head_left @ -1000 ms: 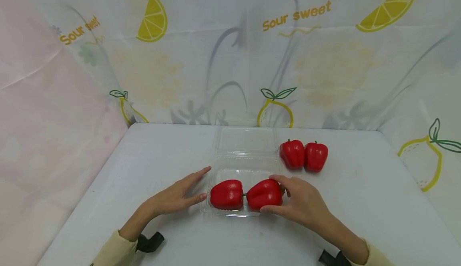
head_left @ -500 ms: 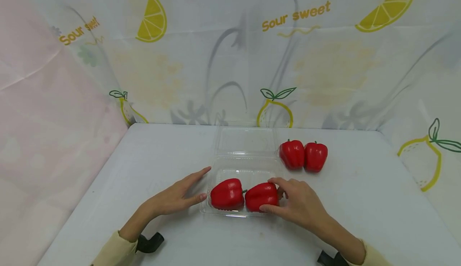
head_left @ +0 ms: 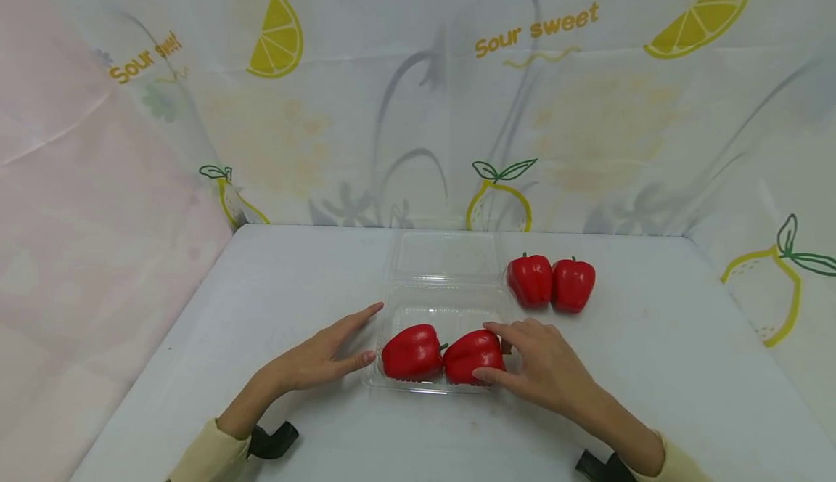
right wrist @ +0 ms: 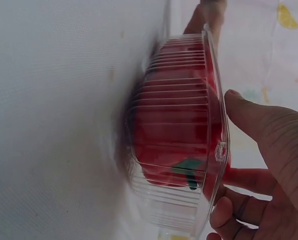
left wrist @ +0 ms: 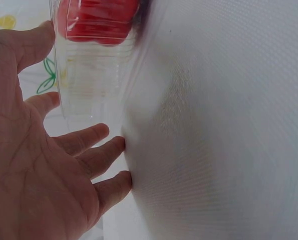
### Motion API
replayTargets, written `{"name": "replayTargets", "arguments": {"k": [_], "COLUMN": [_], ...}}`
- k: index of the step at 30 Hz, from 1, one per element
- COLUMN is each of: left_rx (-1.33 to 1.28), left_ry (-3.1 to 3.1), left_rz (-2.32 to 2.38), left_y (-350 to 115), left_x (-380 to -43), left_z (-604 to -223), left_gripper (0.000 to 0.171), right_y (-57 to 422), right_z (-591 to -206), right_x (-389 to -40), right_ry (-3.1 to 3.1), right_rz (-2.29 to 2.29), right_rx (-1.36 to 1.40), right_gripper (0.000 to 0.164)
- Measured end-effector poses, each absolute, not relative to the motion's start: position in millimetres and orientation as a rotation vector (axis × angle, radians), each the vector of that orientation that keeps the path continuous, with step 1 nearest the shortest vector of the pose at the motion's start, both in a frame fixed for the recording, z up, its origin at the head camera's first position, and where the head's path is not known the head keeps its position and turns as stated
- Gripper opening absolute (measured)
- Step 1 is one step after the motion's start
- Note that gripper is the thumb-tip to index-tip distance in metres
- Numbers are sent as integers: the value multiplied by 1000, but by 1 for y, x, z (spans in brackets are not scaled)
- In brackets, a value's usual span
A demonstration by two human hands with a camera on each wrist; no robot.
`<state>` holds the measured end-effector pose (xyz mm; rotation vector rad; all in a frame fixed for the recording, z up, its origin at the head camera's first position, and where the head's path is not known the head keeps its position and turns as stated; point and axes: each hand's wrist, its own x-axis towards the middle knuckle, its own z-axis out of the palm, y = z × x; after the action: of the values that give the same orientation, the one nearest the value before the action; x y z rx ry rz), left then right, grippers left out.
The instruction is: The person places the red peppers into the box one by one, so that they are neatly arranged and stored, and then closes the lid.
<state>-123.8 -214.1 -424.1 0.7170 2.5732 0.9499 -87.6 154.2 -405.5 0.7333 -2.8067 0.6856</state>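
A clear plastic clamshell box lies with its lid folded back. Two red bell peppers sit side by side in its near half: the left pepper has its green stem pointing right, and the right pepper rests against it. My right hand has thumb and index finger around the right pepper, over the box's rim. Through the box wall in the right wrist view, that pepper shows a green stem end. My left hand spreads its fingers at the box's left side, thumb at the rim.
Two more red bell peppers, one beside the other, stand on the white table right of the lid. A lemon-printed cloth hangs behind the table's back edge.
The right pepper has shifted slightly left and toward me with my right hand, and the left pepper has turned a little. Over the last half second the peppers barely move. My left hand stays put.
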Motion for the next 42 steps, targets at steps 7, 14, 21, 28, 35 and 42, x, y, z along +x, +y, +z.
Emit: {"name": "replayTargets", "arguments": {"k": [7, 14, 21, 28, 35, 42], "left_rx": [717, 724, 721, 725, 732, 718], "left_ry": [2572, 2578, 2577, 2574, 2574, 2573], "left_rz": [950, 940, 935, 941, 941, 941], "left_y": [-214, -214, -213, -213, -213, -214], "left_x": [-123, -124, -124, -124, -125, -124], "left_z": [-425, -424, -424, -424, -424, -424], "left_gripper": [78, 79, 79, 79, 78, 78], "right_y": [159, 170, 189, 208, 224, 234], "right_z": [-401, -395, -399, -402, -400, -400], "right_x": [-89, -94, -105, -116, -125, -131], "right_ry": [-2808, -2737, -2599, -2546, -2518, -2515], "right_rz": [705, 759, 750, 714, 690, 695], "right_rx": [704, 643, 567, 522, 474, 435], "right_gripper": [67, 63, 65, 63, 59, 56]}}
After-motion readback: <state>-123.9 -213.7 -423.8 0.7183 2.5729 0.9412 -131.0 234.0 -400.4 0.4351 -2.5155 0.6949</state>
